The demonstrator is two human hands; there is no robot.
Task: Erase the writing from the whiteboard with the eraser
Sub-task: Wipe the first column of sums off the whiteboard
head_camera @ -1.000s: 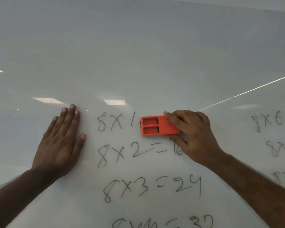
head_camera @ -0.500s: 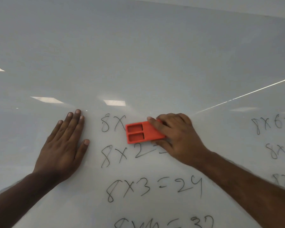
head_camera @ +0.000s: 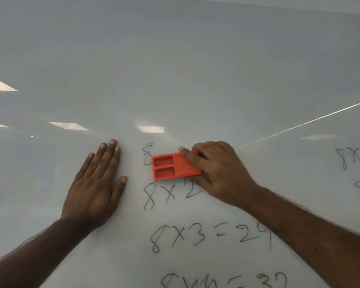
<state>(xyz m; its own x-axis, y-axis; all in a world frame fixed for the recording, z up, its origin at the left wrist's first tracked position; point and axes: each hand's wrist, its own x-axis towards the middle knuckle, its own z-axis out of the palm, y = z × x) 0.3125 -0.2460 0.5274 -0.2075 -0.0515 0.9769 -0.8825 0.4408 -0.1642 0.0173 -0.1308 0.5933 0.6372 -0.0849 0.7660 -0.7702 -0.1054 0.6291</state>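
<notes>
**Q:** Grip state, each hand?

**A:** Right hand [head_camera: 218, 171] pinches the orange eraser [head_camera: 175, 169] by its right end, fingers over the top edge and thumb under the lower edge, and presses it flat on the whiteboard [head_camera: 175, 69]. Left hand [head_camera: 96, 183] holds nothing: fingers spread, palm flat against the board, well left of the writing, apparently as a brace.

**Q:** Where is the eraser, and what has changed?

**A:** It lies across the top line of the left column of sums. A second ago it sat at the right of "8 x 1"; half a second ago it covered the "1". It now covers the "x" as well and touches the first "8" [head_camera: 148, 153], of which only the left part shows. The stroke runs right to left, and the board behind it along that line reads clean.

**Q:** What does that mean for the task?

**A:** Judged from the board, the first line is nearly gone, yet the task is at an early stage. "8 x 2" [head_camera: 166, 194], "8 x 3 = 24" [head_camera: 206, 235], a line below cut by the frame edge, and a second column [head_camera: 353, 159] at far right remain.
</notes>
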